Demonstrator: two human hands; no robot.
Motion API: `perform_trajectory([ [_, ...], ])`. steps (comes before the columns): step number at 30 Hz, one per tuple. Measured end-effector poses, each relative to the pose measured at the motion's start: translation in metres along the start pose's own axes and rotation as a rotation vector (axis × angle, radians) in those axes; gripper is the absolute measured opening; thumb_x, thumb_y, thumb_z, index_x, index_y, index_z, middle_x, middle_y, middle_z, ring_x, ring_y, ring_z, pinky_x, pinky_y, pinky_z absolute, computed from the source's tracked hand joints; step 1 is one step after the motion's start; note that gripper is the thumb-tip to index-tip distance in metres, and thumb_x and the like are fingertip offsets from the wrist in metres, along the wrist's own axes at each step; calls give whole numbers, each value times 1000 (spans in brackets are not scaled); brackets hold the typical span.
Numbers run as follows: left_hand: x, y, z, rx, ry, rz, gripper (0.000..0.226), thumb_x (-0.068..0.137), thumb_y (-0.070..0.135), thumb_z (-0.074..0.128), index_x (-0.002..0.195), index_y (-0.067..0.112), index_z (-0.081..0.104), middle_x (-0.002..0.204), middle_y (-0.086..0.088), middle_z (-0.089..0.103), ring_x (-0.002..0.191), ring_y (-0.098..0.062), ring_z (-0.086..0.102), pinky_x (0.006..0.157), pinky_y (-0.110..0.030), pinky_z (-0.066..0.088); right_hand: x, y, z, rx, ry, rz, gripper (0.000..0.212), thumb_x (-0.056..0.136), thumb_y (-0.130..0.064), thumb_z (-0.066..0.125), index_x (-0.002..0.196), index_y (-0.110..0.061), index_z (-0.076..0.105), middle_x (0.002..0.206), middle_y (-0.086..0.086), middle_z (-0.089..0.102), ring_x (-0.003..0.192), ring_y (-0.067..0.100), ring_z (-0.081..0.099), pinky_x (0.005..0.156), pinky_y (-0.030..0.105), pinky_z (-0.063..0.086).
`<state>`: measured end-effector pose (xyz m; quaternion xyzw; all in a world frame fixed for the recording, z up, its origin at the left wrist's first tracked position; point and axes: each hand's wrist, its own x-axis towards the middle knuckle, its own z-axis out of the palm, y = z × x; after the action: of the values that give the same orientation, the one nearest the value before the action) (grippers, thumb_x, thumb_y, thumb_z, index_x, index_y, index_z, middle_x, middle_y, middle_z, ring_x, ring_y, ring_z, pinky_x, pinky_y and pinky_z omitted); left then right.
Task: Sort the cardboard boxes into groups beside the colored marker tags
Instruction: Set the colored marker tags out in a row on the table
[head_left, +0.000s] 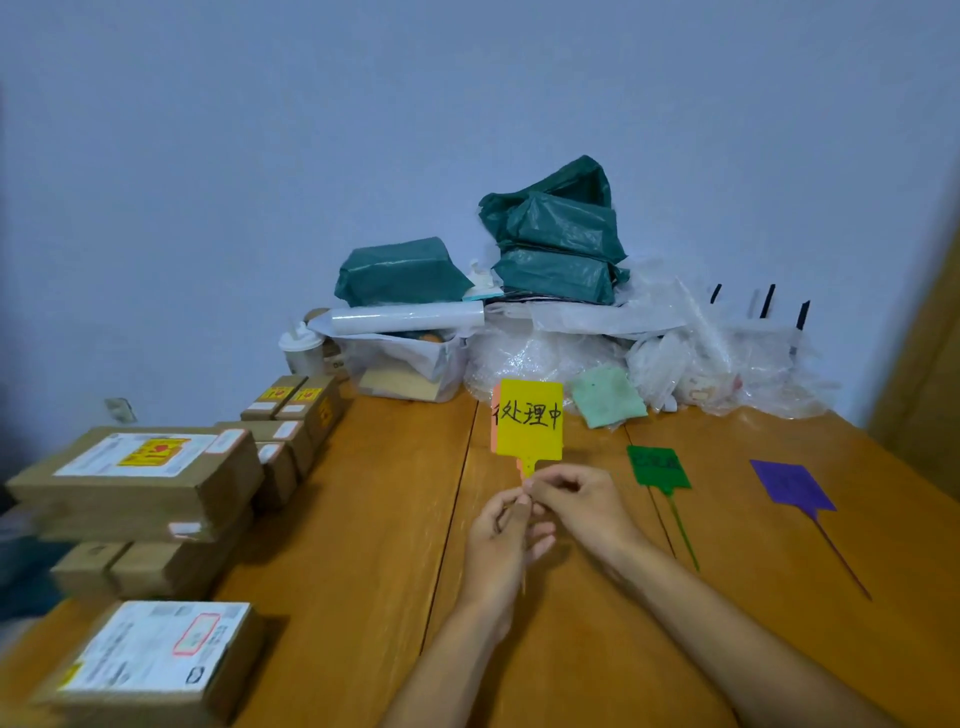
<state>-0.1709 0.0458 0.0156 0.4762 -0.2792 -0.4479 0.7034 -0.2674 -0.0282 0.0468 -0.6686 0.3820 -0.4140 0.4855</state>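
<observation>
Both hands hold up a yellow marker tag (530, 420) with black handwriting, and an orange tag (493, 431) peeks out behind its left edge. My left hand (506, 540) and my right hand (576, 499) pinch the stems just below the yellow tag. A green tag (657, 466) and a purple tag (790, 484) lie flat on the wooden table (363, 519) to the right. Several cardboard boxes sit at the left: a large labelled box (140, 467) on a stack, small boxes (291, 410) behind it, and another labelled box (156, 654) near the front edge.
Green plastic parcels (561, 239), a white roll (405, 317), a clear bin (405, 364) and a heap of bubble wrap (675, 353) fill the back of the table against the wall. A white cup (300, 348) stands by the bin. A wooden door edge (930, 374) is at right.
</observation>
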Motion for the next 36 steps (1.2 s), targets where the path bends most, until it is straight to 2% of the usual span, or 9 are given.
perform_trajectory([
  [4,1,4,-20,-57,82,-11,17,105,17,55,111,10,70,99,-11,78,85,-21,77,75,-28,63,11,3,21,1,57,13,11,87,-7,73,80,-10,80,64,-1,71,57,5,61,60,19,50],
  [12,15,9,-47,-113,197,-12,17,105,17,54,114,8,65,101,-11,76,81,-17,75,71,-22,61,42,14,25,33,103,179,16,94,-7,67,79,-9,74,60,3,65,45,3,56,48,16,47],
  [16,20,9,-51,-133,207,-18,18,104,18,56,114,7,66,105,-14,77,81,-17,78,73,-25,63,59,33,15,-124,146,264,31,91,-11,67,61,-14,68,56,5,63,53,18,53,59,31,43],
  [21,22,11,-56,-125,201,-13,21,104,18,56,117,5,65,107,-14,77,88,-21,78,78,-29,63,71,48,8,-311,123,396,36,88,-11,64,53,-12,62,50,6,59,46,19,47,48,24,34],
  [25,23,14,-61,-109,204,-1,17,105,18,56,115,9,66,109,-14,77,92,-22,77,79,-29,63,76,54,9,-386,99,481,31,85,-13,68,54,-11,65,50,7,59,45,21,48,51,25,38],
  [29,23,17,-64,-100,204,11,15,105,19,55,113,11,66,109,-14,77,93,-22,78,82,-31,63,75,47,9,-526,106,470,24,79,-17,71,55,-11,69,42,0,59,45,23,54,50,24,41],
  [33,21,18,-64,-87,206,21,18,104,20,56,115,10,67,107,-14,77,94,-23,77,82,-31,63,61,32,15,-777,191,312,39,72,-47,66,57,-13,56,62,3,63,67,32,64,53,30,38],
  [35,21,18,-62,-82,207,24,15,104,20,57,111,12,68,106,-14,77,93,-23,77,81,-30,63,48,14,30,-597,188,151,38,78,-48,65,58,-16,64,60,-2,66,66,22,65,56,30,43],
  [36,21,18,-61,-82,205,25,15,104,20,56,109,12,68,105,-15,77,93,-24,77,80,-30,63,40,3,40,-444,109,96,33,81,-45,69,63,-19,72,63,-4,70,66,14,65,61,29,46],
])
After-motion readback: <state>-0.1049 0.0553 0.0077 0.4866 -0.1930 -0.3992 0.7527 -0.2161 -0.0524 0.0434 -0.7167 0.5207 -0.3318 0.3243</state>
